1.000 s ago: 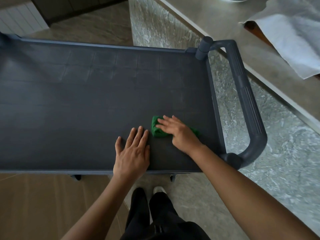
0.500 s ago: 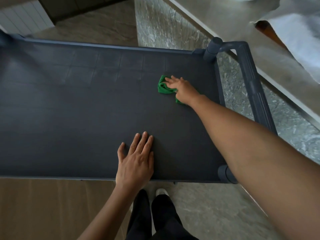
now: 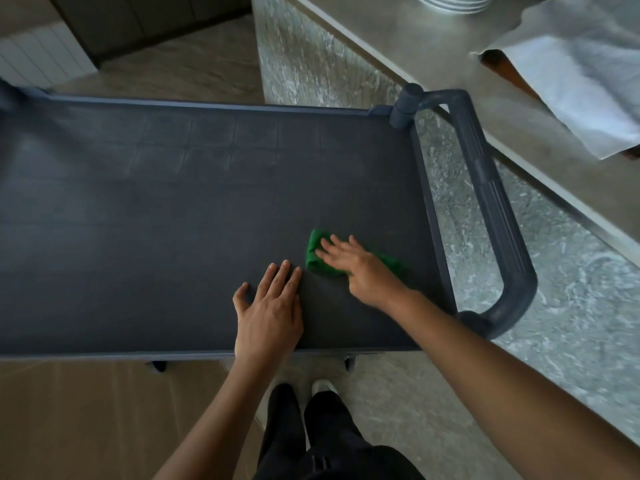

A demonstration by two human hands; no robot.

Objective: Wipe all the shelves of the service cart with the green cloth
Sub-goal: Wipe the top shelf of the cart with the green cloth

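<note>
The right hand (image 3: 360, 268) has drawn the green cloth (image 3: 316, 255) back from the far corner to just beside the left hand (image 3: 266, 317), so one stroke of the top shelf (image 3: 138, 202) is done; the rest likely remains. Both hands lie flat, fingers straight, the right pressing the bunched cloth, whose long axis runs sideways under its palm toward the handle (image 3: 498, 216)

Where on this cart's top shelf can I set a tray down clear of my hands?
On the top shelf, the left stretch, far rim to near edge, left of the left hand, is bare. So is the far strip toward the handle. Crowded: the near right corner, where the right hand presses the green cloth beside the left hand.
</note>
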